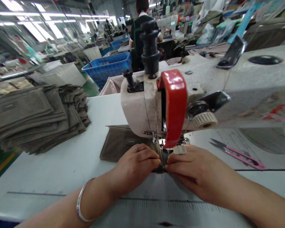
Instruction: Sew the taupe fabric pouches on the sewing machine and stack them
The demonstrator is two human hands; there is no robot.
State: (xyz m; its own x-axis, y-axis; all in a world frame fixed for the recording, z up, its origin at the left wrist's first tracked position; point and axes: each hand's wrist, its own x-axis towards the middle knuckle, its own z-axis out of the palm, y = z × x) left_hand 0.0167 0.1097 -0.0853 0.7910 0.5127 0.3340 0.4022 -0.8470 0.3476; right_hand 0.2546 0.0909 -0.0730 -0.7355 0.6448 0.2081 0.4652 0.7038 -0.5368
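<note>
A brown fabric panel [116,142] with a small label lies flat on the table, its right edge under the head of a sewing machine [142,107]. My left hand [139,163] has its fingers closed on the panel's near right edge, left of the presser foot. From the other side, my right hand [194,169] pinches at the same edge, its fingertips close to those of the left. The machine's red guard [174,107] partly covers the needle area, and what lies under the right fingertips is mostly hidden.
Pink thread snips [239,155] lie right of my right hand. A stack of brown fabric pieces [38,117] sits at the table's left. Behind the machine stand a blue plastic basket [109,68] and a person [139,34] with their back turned.
</note>
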